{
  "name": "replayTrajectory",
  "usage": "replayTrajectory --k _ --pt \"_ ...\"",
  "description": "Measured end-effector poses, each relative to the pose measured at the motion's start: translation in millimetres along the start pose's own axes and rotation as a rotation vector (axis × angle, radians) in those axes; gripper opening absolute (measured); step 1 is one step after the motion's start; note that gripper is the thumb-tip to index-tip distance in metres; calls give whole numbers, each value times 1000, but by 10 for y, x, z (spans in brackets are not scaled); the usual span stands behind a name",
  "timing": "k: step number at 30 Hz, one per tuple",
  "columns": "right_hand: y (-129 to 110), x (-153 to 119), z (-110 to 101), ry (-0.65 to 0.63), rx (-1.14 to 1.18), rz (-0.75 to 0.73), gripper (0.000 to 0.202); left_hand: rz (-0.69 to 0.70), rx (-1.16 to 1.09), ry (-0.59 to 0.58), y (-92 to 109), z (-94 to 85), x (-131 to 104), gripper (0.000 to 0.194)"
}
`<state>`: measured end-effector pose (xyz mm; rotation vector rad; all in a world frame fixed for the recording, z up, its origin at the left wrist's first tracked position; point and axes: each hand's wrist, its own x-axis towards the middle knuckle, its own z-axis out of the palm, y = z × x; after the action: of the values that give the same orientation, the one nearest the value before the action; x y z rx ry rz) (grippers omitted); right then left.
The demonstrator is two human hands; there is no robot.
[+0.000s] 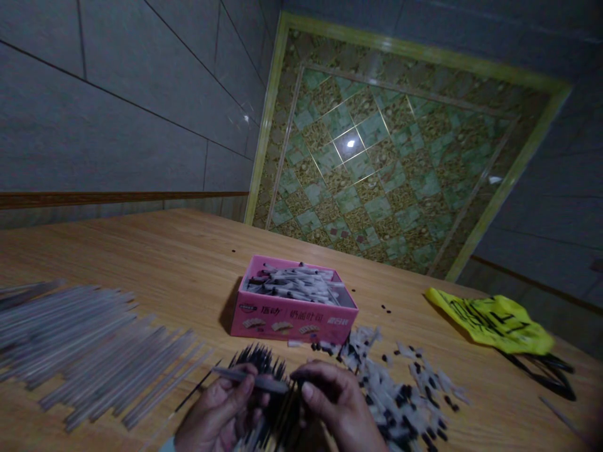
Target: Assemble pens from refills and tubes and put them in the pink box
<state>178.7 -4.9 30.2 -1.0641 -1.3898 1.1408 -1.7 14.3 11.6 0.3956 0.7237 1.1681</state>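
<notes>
Low in the middle of the head view, my left hand (pixel 221 405) is closed around a greyish pen (pixel 271 382), held nearly level with one end pointing right. My right hand (pixel 342 398) is beside that end, thumb and fingers pinched together; a dark bit shows at the fingertips, too small to name. Under and behind both hands lies a bundle of thin dark pen refills (pixel 259 358), partly hidden by them. To the right are heaped small whitish and black pen parts (pixel 391 395). Clear tubes (pixel 94 345) lie side by side at the left.
Behind the hands stands a pink open box (pixel 292 320), filled with whitish, dark-tipped pens (pixel 296 282). A yellow bag (pixel 494 323) with black print lies at the right, a black strap (pixel 541 373) beside it. Tiled walls border the wooden table (pixel 188 251).
</notes>
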Motion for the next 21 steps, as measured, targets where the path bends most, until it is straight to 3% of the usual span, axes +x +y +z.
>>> replayTrajectory --k 15,21 --pt "-103 -104 108 67 -425 -211 9 56 77 -5 5 7 -17 39" --pt "-68 -106 71 135 -417 -247 22 105 67 39 -12 19 -3 38"
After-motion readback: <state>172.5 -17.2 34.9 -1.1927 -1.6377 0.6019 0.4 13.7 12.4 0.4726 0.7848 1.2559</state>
